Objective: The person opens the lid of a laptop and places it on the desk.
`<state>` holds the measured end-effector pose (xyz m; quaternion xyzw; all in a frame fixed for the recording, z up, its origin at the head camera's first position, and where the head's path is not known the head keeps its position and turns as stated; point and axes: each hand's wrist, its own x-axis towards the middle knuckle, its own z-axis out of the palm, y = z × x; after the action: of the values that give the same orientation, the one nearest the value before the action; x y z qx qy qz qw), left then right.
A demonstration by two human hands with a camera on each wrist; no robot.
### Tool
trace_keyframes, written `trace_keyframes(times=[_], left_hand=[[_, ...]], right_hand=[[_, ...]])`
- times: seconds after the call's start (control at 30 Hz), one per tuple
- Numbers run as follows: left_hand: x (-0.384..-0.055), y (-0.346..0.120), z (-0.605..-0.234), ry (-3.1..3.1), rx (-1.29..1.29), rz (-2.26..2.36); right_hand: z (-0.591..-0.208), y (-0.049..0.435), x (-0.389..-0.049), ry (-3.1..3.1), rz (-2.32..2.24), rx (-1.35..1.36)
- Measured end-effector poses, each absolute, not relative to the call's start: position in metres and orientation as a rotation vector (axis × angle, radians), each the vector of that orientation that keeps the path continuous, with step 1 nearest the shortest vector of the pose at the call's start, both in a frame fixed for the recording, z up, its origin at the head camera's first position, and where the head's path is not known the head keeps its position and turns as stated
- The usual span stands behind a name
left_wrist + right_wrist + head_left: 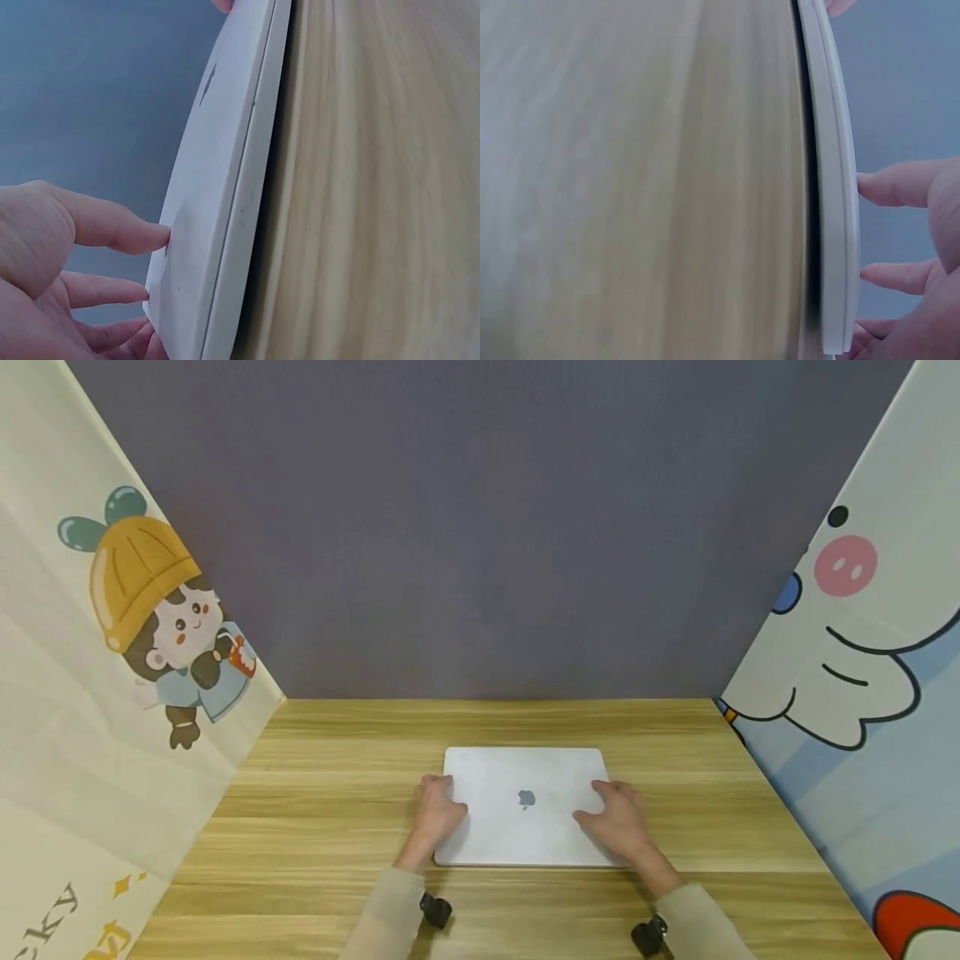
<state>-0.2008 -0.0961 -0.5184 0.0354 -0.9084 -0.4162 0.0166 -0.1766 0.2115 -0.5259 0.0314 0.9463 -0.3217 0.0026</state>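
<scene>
A closed silver laptop (517, 835) with a dark apple logo on its lid lies flat at the front middle of the wooden table. My left hand (437, 810) holds its left side, the thumb on the lid and the other fingers along the side edge. On the opposite side my right hand (618, 818) grips it the same way. In the left wrist view, the thumb (124, 229) presses on the lid. The right wrist view shows the laptop's front edge (836, 202), with a dark gap between it and the table; the fingers' undersides are hidden.
The wood-grain table (337, 793) extends around the laptop. A dark grey panel (495, 527) stands along the back. Cloths with cartoon prints hang at the left (67, 693) and right (885, 693). Black wrist cameras sit below both hands.
</scene>
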Motion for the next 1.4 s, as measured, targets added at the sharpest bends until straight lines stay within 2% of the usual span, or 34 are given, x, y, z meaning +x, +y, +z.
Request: trace_keyframes(times=[1.4], left_hand=[[-0.197,-0.119,-0.515,-2.878,0.127,-1.248]], right_hand=[[-0.523,0.187,-0.178,2.950,-0.985,0.110]])
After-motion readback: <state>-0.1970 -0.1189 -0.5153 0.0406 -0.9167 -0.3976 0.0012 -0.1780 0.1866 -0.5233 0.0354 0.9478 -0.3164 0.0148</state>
